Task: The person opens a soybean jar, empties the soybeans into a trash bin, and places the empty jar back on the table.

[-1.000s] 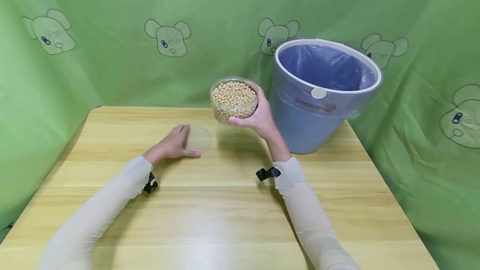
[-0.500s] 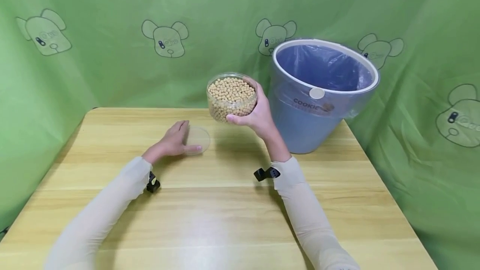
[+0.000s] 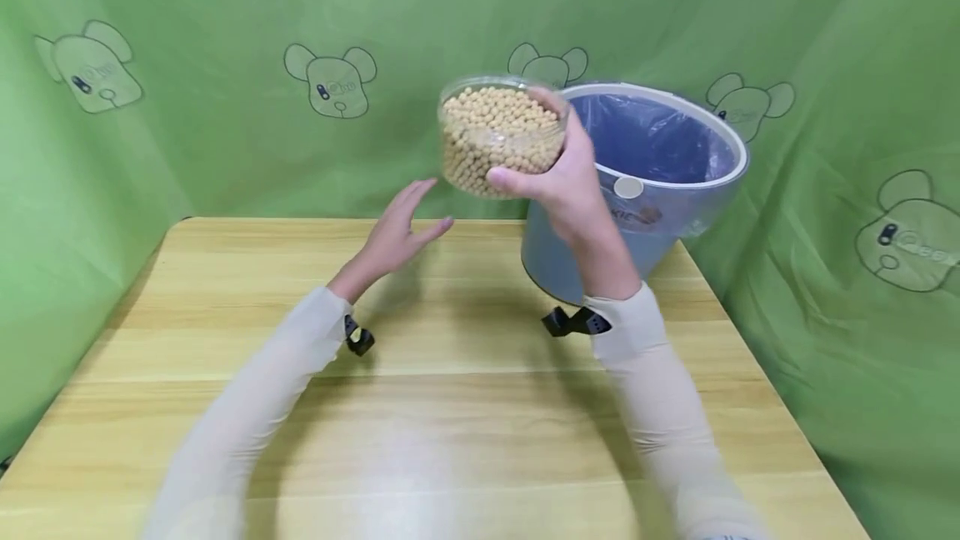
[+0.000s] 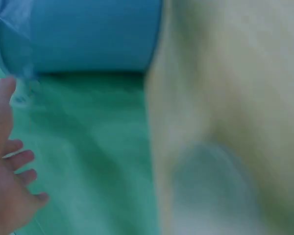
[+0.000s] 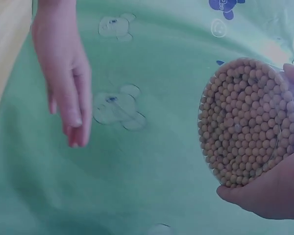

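The right hand (image 3: pixel 573 182) grasps a jar (image 3: pixel 468 161) of beans (image 3: pixel 498 109) in the air, thumb and fingers round its side. The left hand (image 3: pixel 392 238), fingers extended, holds nothing, apart from the jar. Beyond the right fingers stands the bin (image 3: pixel 549 252).

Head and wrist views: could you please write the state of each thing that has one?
Clear container: uncovered, nearly full, held in the air.
Beans: loose, inside the container.
Bin: standing on the table, open at the top.
Bag: lining the bin, folded over its rim.
Left hand: fingers extended, holding nothing.
Right hand: gripping the container.
Pale disc: seems to lie on the table, blurred.
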Motion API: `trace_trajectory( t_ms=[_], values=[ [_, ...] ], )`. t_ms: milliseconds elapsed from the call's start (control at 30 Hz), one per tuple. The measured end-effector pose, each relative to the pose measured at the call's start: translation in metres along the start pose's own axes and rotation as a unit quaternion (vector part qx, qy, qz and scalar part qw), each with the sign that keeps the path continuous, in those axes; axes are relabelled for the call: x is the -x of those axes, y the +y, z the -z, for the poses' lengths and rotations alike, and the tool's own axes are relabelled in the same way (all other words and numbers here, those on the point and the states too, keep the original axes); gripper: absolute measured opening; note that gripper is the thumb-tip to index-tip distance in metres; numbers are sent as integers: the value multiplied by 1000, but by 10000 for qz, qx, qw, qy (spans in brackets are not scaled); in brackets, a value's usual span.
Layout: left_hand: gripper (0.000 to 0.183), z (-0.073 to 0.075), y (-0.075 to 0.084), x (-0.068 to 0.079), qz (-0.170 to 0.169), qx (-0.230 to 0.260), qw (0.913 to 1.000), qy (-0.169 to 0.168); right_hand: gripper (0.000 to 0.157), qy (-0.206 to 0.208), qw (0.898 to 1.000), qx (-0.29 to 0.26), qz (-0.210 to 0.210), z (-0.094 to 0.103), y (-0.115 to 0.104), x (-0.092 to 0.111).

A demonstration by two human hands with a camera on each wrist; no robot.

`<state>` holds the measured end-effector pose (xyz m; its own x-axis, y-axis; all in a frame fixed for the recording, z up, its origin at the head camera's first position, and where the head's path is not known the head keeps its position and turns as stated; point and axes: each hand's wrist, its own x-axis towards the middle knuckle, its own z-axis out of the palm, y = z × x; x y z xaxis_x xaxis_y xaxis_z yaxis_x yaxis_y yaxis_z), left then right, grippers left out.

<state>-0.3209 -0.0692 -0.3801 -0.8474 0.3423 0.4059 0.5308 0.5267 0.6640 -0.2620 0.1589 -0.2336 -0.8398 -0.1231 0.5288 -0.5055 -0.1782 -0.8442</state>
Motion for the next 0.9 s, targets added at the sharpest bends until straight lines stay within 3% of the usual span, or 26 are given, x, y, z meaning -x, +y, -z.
trace_trajectory(
  t_ms=[200,333,467,633,900],
  values=[
    [54,-9,62,-46,-1046,300,9914,720,89,171,9997,35,187,20,-43,-9],
    [47,-20,96,-67,-1711,143,9811,895,88,208,9996,-45,170,35,-64,-13],
    [40,-34,116,-80,-2255,-131,9700,902,85,251,9995,-65,155,55,-75,-13],
    [34,-45,124,-89,-2210,-95,9725,732,80,315,9994,-87,78,82,-81,-17],
    [27,-44,127,-96,-1960,249,9777,714,67,541,9972,-513,50,123,-83,-28]
  ],
)
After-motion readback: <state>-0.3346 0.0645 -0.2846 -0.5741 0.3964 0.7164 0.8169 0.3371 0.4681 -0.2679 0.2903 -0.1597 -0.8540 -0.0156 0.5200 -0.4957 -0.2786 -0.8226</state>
